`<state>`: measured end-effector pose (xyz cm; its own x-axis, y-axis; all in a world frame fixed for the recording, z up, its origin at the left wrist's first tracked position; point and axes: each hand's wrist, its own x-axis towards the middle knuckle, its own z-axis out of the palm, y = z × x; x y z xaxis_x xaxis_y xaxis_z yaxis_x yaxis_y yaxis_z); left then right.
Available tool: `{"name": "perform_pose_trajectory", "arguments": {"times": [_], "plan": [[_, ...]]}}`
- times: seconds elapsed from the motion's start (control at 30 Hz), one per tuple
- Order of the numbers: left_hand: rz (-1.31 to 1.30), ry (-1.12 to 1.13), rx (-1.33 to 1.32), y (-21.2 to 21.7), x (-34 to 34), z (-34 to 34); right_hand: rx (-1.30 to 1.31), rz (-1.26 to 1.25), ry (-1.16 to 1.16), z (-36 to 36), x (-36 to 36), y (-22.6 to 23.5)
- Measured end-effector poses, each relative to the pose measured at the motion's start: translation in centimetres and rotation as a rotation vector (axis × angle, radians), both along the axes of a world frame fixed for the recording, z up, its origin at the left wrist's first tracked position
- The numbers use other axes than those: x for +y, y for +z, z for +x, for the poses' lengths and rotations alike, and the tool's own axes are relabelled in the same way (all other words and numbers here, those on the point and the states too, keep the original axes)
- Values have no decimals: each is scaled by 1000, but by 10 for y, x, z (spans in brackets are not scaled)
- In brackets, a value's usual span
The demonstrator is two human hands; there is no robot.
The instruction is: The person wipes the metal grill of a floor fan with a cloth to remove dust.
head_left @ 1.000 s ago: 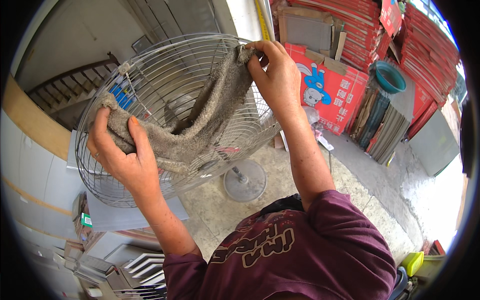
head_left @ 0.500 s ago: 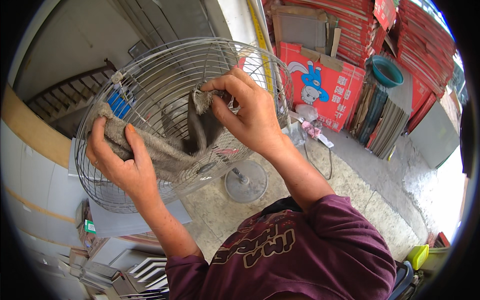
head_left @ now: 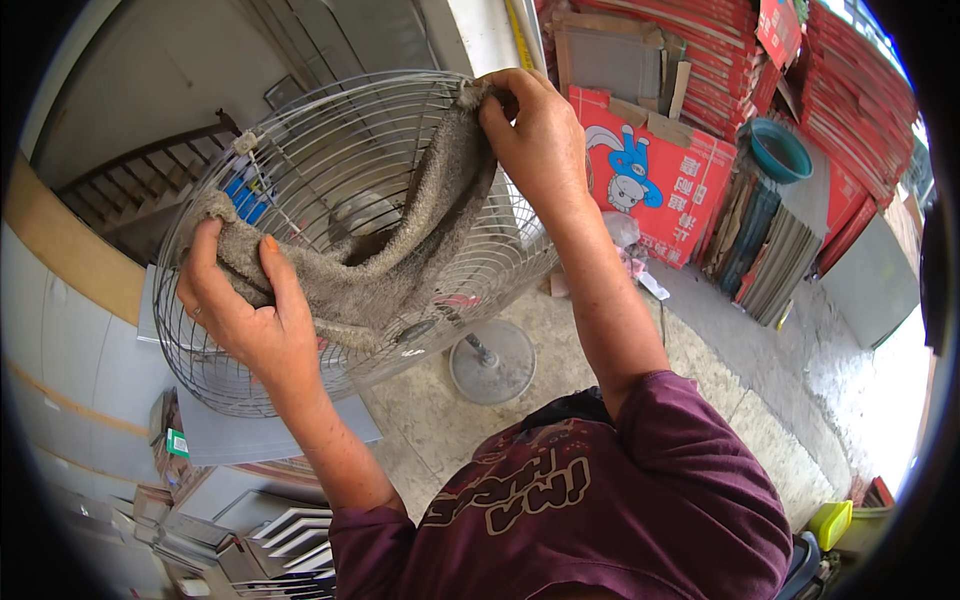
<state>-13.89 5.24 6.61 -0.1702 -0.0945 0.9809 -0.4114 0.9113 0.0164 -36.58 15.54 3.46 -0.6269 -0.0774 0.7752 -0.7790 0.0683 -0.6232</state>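
Note:
A grey-brown cloth hangs in a sagging curve between my two hands, in front of a large pedestal fan's wire cage. My left hand is closed on its left end near the cage's left side. My right hand pinches the other end at the cage's upper right rim. Behind the cloth, the middle of the fan is partly hidden. Below the cage, the fan's round grey base stands on the floor.
Red cartons are stacked at the right, with a teal basin and upright tiles or boards beside them. A stair railing shows at the far left. Flat panels stand at lower left; a yellow-green container sits at lower right.
My right hand has moved up and to the right with its cloth end, stretching the cloth wider. My left hand has stayed nearly in place.

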Motion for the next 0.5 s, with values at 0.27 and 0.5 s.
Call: {"name": "perform_pose_trajectory", "arguments": {"times": [0.27,0.5], "plan": [[-74,39,-14,0,-2,0,226,-90,189,46,-17,26],[-80,3,-5,1,-9,2,420,-119,328,96,-37,42]]}}
